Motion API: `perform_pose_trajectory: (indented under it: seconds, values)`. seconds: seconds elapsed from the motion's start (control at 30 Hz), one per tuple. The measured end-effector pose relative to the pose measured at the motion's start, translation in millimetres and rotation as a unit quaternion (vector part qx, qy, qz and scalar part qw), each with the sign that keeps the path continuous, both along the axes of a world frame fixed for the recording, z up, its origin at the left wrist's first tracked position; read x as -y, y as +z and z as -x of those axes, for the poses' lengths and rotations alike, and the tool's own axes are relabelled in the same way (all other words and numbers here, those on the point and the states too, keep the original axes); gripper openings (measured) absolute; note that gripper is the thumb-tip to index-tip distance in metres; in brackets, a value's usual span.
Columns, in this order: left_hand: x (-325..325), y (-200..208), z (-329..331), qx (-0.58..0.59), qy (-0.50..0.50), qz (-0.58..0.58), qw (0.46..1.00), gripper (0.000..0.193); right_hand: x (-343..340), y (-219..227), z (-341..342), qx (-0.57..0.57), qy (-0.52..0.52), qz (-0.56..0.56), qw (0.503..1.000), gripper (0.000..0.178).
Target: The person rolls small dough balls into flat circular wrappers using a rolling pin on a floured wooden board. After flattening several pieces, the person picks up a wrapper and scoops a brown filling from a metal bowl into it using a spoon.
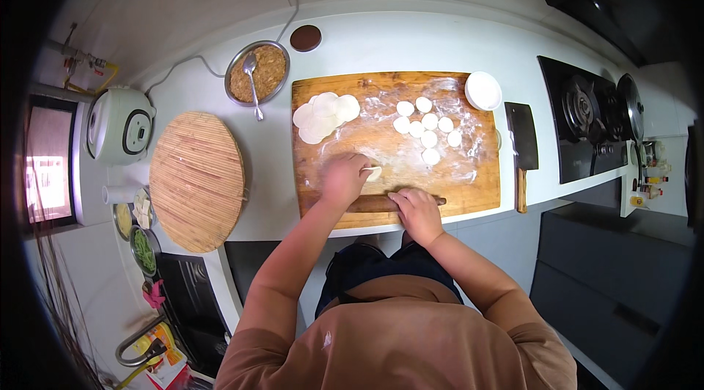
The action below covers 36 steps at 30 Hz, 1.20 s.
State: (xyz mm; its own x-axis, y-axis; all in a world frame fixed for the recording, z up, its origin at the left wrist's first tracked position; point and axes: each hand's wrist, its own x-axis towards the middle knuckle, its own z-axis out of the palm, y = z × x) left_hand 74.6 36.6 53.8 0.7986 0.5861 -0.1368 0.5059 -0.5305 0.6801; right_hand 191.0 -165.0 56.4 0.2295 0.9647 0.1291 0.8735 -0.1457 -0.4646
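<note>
My left hand, a little smeared by motion, pinches the edge of a small dough wrapper above the floured wooden board. My right hand is closed over the right part of a dark wooden rolling pin lying along the board's near edge. Overlapping flat dough wrappers lie at the board's far left. Right of centre sit several small white dough pieces amid scattered flour. A white bowl stands at the board's far right corner.
A metal bowl of brown filling with a spoon stands beyond the board. On the left are a round slatted wooden board and a rice cooker. A cleaver lies right of the board, before the gas stove.
</note>
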Motion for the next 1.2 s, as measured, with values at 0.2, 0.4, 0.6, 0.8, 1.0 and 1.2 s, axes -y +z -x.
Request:
perform_pose_trajectory:
  seconds: [0.2, 0.4, 0.6, 0.8, 1.0, 1.2]
  values:
    - [15.9, 9.5, 47.2, 0.082, -0.112, -0.097, 0.985, 0.022, 13.6, 4.2, 2.0, -0.027, 0.025, 0.008, 0.999, 0.050]
    - [24.3, 13.1, 92.0, 0.017, -0.119, -0.157, 0.980, 0.055, 8.7, 7.1, -0.6, -0.020, 0.005, 0.035, 0.999, 0.047]
    - [3.5, -6.7, 72.2, -0.078, -0.104, -0.221, 0.967, 0.077, -33.3, 8.9, -12.1, 0.030, 0.011, 0.031, 0.999, 0.060]
    - [-42.2, -21.1, 16.4, -0.072, 0.000, -0.294, 0.953, 0.076, -94.0, -4.7, -48.1, 0.080, -0.079, 0.057, 0.992, 0.070]
    - [-11.0, -7.4, 57.3, -0.055, -0.090, -0.201, 0.974, 0.080, -46.6, 3.4, -15.5, 0.037, -0.028, 0.093, 0.995, 0.082]
    - [-8.3, -3.4, 61.4, -0.086, -0.095, -0.217, 0.968, 0.076, -39.2, 4.7, -9.9, 0.032, -0.003, 0.066, 0.997, 0.081]
